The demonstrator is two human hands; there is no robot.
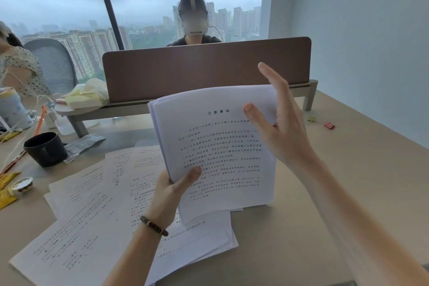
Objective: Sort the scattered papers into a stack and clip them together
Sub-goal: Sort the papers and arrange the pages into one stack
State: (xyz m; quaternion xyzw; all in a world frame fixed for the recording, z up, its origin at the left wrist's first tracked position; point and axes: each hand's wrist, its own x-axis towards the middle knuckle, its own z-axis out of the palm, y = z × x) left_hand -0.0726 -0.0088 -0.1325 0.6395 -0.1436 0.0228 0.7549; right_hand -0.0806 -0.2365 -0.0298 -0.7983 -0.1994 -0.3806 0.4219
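A stack of printed white papers [220,146] stands nearly upright over the desk, its lower edge resting on other sheets. My left hand [173,189] grips its lower left edge, thumb on the front page. My right hand [278,121] is at the stack's right edge with fingers spread, the thumb touching the front sheet. More printed papers [92,211] lie scattered flat on the desk at the lower left. Two binder clips, one yellow-green [311,118] and one red [330,125], lie on the desk to the far right.
A brown divider panel [206,67] runs across the desk behind the papers, with a person seated beyond it. A black mug [45,148], a foil wrapper [84,145], snack packets [7,190] and a bottle [14,109] sit at the left. Another person sits at far left.
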